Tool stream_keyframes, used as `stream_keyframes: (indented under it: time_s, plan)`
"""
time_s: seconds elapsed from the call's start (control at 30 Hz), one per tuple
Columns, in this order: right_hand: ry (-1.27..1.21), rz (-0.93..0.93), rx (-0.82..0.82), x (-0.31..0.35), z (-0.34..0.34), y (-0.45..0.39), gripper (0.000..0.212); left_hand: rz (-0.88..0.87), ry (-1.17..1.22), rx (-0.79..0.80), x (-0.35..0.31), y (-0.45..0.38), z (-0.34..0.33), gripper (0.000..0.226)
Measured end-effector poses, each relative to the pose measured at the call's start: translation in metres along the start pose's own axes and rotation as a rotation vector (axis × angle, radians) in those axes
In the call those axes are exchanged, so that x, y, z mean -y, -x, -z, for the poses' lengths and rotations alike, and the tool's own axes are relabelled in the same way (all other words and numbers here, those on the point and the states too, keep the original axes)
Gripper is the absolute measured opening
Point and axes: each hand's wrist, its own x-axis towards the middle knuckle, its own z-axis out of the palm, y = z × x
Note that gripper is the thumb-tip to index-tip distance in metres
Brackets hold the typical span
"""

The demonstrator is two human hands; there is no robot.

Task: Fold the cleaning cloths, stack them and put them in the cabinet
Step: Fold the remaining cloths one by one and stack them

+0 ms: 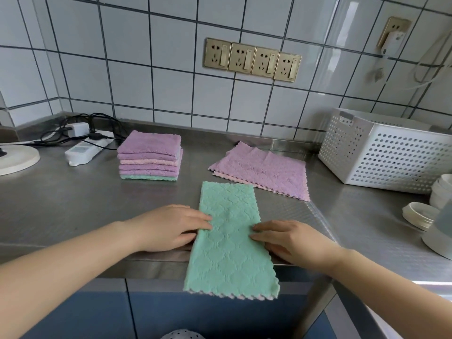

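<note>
Green cloth, folded to a long strip w/ quilted diamond texture and pink zigzag hem, lies on the steel table, its near end hanging over the front edge. Left hand and right hand lie on its two side edges, each grip w/ fingers straight and flat, pressing, not pinching. Behind are a purple cloth lying flat and, to the left, a stack of folded cloths, mostly purple, one green at bottom.
</note>
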Motion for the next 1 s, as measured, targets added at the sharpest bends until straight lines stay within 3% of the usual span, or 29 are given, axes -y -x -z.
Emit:
stream_keyframes:
  time_s: [0.13, 0.27, 0.33, 0.43, 0.57, 0.6, 0.67, 0.73, 0.9, 1.0]
  plan:
    - [0.162, 0.171, -0.04, -0.007, -0.003, 0.0, 0.03, -0.102, -0.139, -0.044, 0.007, -0.005, -0.006, 0.043]
    - [0.135, 0.117, -0.1, -0.004, -0.007, -0.007, 0.021, -0.102, -0.107, -0.121, 0.005, -0.006, -0.009, 0.038]
    - [0.042, -0.033, -0.131, -0.001, -0.008, -0.012, 0.019, -0.002, 0.041, -0.177, 0.001, -0.008, -0.005, 0.039]
    - [-0.227, -0.454, -0.126, 0.004, -0.005, -0.026, 0.009, 0.302, 0.337, -0.206, -0.001, -0.017, -0.006, 0.037]
    - [-0.619, -0.895, -0.188, -0.002, -0.001, -0.057, 0.022, 0.558, 0.613, -0.289, 0.001, -0.038, -0.006, 0.02]
    - [-0.665, -0.951, -0.178, -0.005, 0.001, -0.063, 0.023, 0.601, 0.649, -0.289, 0.0, -0.042, -0.005, 0.025]
    - [-0.682, -1.038, -0.117, -0.012, 0.002, -0.073, 0.026, 0.672, 0.719, -0.31, 0.0, -0.048, -0.002, 0.059]
    - [-0.661, -1.079, -0.089, -0.017, 0.0, -0.078, 0.027, 0.687, 0.736, -0.302, 0.0, -0.05, 0.0, 0.07]
    - [-0.605, -0.991, -0.184, -0.017, -0.006, -0.081, 0.045, 0.731, 0.639, -0.207, 0.004, -0.058, 0.002, 0.036]
    - [-0.518, -0.886, -0.195, -0.014, -0.009, -0.081, 0.041, 0.731, 0.621, -0.195, 0.003, -0.061, 0.002, 0.032]
